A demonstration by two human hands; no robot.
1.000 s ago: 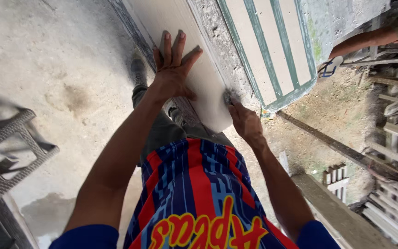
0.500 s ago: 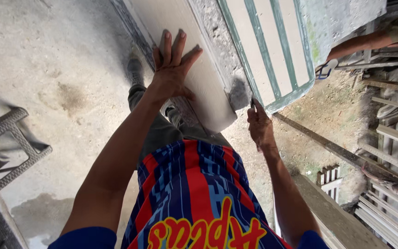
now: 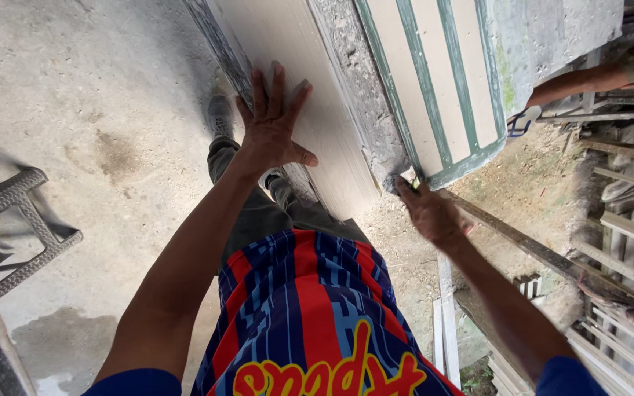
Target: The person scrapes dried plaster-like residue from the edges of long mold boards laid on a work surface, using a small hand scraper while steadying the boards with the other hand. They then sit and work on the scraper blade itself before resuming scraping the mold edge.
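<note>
My left hand (image 3: 273, 132) lies flat with spread fingers on a long beige board (image 3: 317, 110) that leans against a rough concrete wall end (image 3: 354, 88). My right hand (image 3: 434, 213) reaches to the lower corner of that wall end, its fingers bunched at the edge. Something small and dark may be pinched in them, but I cannot tell. My legs and a grey shoe (image 3: 220, 114) stand on the concrete floor beside the board.
A cream panel with green stripes (image 3: 442, 73) covers the wall's far side. Another person's arm (image 3: 588, 77) reaches in at top right. A woven grey chair (image 3: 9, 235) stands at left. Wooden slats (image 3: 625, 242) and a metal bar (image 3: 537, 249) lie at right.
My right hand has left the board's lower edge and moved right to the corner of the concrete wall end. My left hand stays flat on the board.
</note>
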